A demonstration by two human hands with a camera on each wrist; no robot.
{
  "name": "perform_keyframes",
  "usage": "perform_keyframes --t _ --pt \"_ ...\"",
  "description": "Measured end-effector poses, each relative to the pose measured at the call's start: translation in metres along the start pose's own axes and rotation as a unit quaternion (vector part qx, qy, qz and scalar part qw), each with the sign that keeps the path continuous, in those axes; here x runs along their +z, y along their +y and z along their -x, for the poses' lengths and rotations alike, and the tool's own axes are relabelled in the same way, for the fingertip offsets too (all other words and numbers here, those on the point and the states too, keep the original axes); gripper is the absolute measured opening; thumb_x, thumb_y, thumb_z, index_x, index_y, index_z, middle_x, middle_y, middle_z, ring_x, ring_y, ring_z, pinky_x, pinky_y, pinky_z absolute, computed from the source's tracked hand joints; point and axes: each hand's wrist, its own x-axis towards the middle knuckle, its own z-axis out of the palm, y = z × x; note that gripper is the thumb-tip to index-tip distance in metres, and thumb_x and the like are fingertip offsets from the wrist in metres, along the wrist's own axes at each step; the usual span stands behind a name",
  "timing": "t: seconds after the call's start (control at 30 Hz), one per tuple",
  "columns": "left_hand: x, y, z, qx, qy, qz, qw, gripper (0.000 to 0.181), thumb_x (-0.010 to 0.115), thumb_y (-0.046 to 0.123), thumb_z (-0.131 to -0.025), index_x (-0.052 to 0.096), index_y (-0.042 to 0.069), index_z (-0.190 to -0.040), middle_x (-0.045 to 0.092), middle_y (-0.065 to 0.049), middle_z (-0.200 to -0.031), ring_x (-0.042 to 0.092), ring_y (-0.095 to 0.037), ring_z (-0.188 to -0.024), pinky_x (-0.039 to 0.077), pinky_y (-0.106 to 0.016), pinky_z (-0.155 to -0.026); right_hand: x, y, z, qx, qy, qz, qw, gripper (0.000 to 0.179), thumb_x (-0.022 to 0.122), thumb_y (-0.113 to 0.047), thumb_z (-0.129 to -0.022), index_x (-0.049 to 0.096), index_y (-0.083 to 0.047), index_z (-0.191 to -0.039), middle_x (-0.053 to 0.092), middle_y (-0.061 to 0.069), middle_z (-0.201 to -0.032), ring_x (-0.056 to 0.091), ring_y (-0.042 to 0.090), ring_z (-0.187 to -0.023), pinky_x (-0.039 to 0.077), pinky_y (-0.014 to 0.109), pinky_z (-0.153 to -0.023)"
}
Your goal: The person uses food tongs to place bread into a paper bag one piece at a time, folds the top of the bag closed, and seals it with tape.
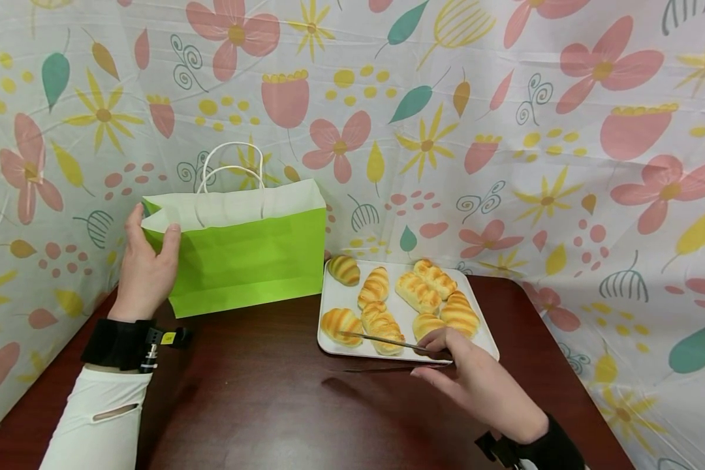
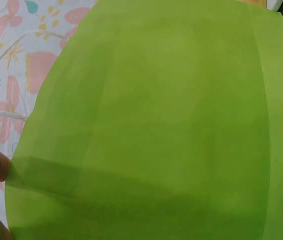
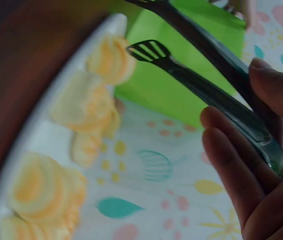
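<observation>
A bright green paper bag [image 1: 252,261] with a white inside rim and white cord handles [image 1: 233,168] stands at the left of the table. My left hand [image 1: 147,271] grips the bag's left upper edge, its thumb on the front face. On a white tray [image 1: 343,297] lie several golden bread rolls [image 1: 382,326]. My right hand [image 1: 482,385] holds metal tongs [image 3: 211,97] between thumb and fingers, their slotted ends spread apart with nothing between them. In the head view, one tong arm overlaps the front-left roll [image 1: 341,325].
The dark reddish-brown table [image 1: 258,405] extends in front of the bag and tray. A floral-printed sheet [image 1: 388,78] hangs close behind them and along both sides.
</observation>
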Motion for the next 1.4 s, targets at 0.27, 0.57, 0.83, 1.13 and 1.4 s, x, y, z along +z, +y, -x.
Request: perform_keyframes --t 0.27,0.57,0.83,1.13,1.4 --pt "0.001 0.000 -0.001 0.001 -0.002 0.001 1.0000 0.079 0.037 0.052 -0.108 -0.009 0.025 -0.165 -0.002 -0.014 -0.172 0.011 -0.042 -0.155 0.015 -0.067 -0.118 0.021 0.012 0.009 0.019 -0.037 -0.070 0.9967 0.033 0.081 -0.025 -0.091 0.052 -0.022 -0.108 0.065 -0.013 -0.115 0.068 0.008 -0.099 0.056 0.025 -0.078" --pt "0.000 0.001 -0.001 0.002 -0.001 0.002 1.0000 0.078 0.037 0.050 -0.108 -0.009 0.023 -0.166 -0.002 -0.014 -0.172 0.011 -0.042 -0.154 0.014 -0.066 -0.119 0.025 0.024 0.014 0.102 -0.138 -0.031 0.9848 0.048 0.078 -0.037 -0.094 0.054 -0.026 -0.135 0.062 -0.014 -0.122 0.063 0.007 -0.110 0.055 0.031 -0.088" --pt "-0.001 -0.001 0.000 0.005 -0.001 0.002 1.0000 0.078 0.038 0.050 -0.109 -0.009 0.023 -0.166 -0.002 -0.015 -0.172 0.011 -0.043 -0.154 0.014 -0.067 -0.118 0.031 0.019 0.015 0.026 -0.195 0.087 0.9765 0.059 0.069 -0.017 -0.100 0.043 -0.010 -0.153 0.060 -0.002 -0.131 0.058 0.014 -0.118 0.053 0.037 -0.094" --pt "0.001 0.000 0.000 0.003 -0.002 0.005 1.0000 0.079 0.037 0.052 -0.108 -0.008 0.024 -0.166 -0.001 -0.014 -0.172 0.010 -0.040 -0.155 0.014 -0.065 -0.119 0.039 0.016 0.017 0.080 -0.208 0.102 0.9694 0.068 0.065 -0.039 -0.102 0.039 -0.009 -0.157 0.057 0.006 -0.146 0.056 0.019 -0.132 0.050 0.043 -0.102" --pt "0.001 0.000 0.000 0.001 0.001 -0.002 1.0000 0.078 0.038 0.050 -0.108 -0.007 0.022 -0.166 0.000 -0.016 -0.172 0.011 -0.042 -0.154 0.014 -0.066 -0.119 0.039 0.020 0.018 0.059 -0.126 0.131 0.9815 0.061 0.064 -0.060 -0.096 0.056 -0.025 -0.145 0.066 -0.010 -0.120 0.064 0.006 -0.101 0.054 0.032 -0.081"
